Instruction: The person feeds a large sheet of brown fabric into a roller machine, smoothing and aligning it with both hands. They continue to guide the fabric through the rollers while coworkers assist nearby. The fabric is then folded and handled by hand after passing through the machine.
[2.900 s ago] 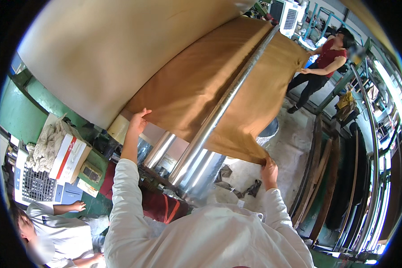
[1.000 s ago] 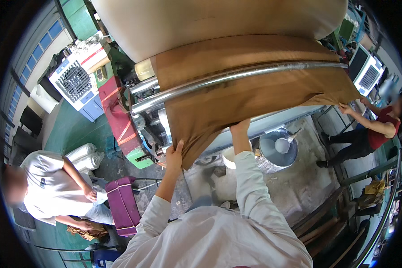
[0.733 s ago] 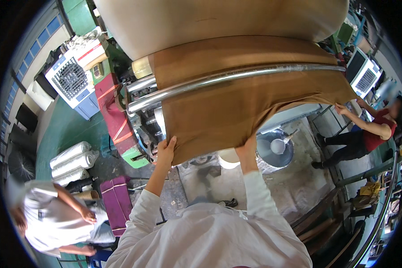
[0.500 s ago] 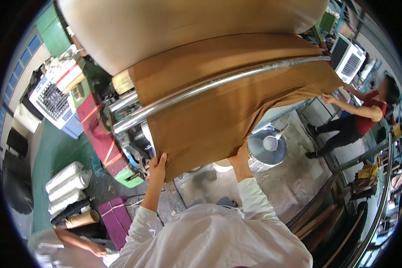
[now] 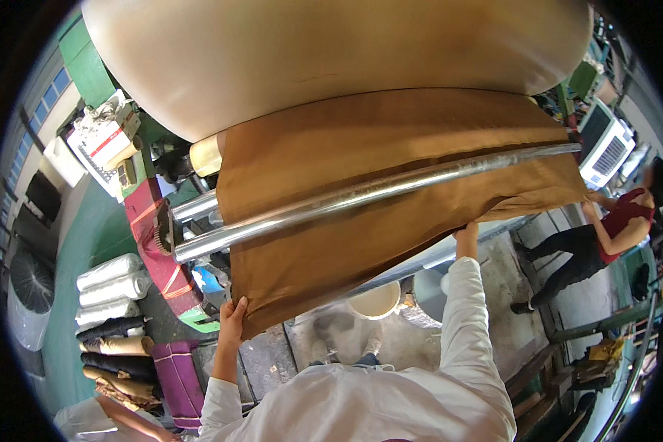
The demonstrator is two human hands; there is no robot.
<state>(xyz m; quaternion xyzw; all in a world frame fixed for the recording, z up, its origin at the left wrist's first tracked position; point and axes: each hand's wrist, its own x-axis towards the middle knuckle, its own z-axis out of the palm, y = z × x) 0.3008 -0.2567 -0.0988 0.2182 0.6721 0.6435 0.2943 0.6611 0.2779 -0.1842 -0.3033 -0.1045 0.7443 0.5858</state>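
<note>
Your left hand (image 5: pixel 233 320) is closed on the near left corner of the brown fabric (image 5: pixel 309 272), thumb on top, while your right hand (image 5: pixel 466 237) grips its near edge farther along, some fingers hidden. The fabric stretches from the large pale roller (image 5: pixel 331 55) toward you, with a polished metal bar (image 5: pixel 376 193) crossing above it. At the far right end, a co-worker (image 5: pixel 626 225) in a red top holds it too. A white bucket (image 5: pixel 376 300) stands on the floor below.
</note>
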